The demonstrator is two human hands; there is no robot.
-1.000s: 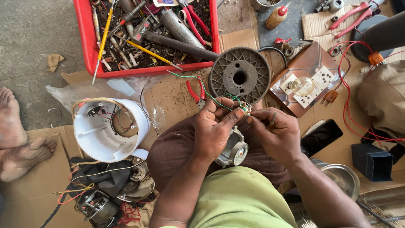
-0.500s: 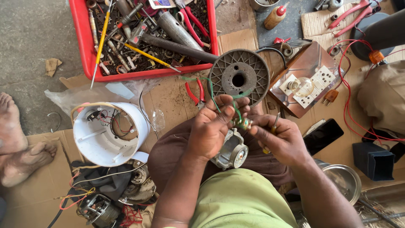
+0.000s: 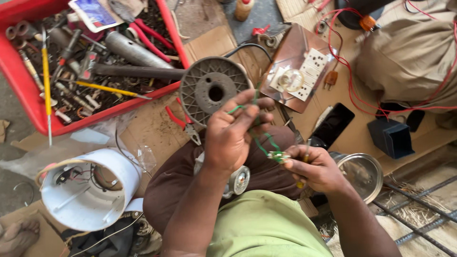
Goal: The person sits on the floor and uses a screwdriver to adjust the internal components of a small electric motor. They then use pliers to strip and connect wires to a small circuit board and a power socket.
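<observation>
Outdoors, cardboard floor (cluttered), left hand grip pinching green wire, right hand likewise.

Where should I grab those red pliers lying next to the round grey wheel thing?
Probably by the two red handles of the red-handled pliers, coming from above on the upper left. The handles point toward the red tray, while the metal jaws point down-right near the left hand, partly tucked beside the grey ribbed wheel.

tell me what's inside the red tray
The red tray holds a yellow-handled screwdriver, red-handled pliers, a grey metal tube and rusty small parts; anything beneath the pile is hidden.
</observation>
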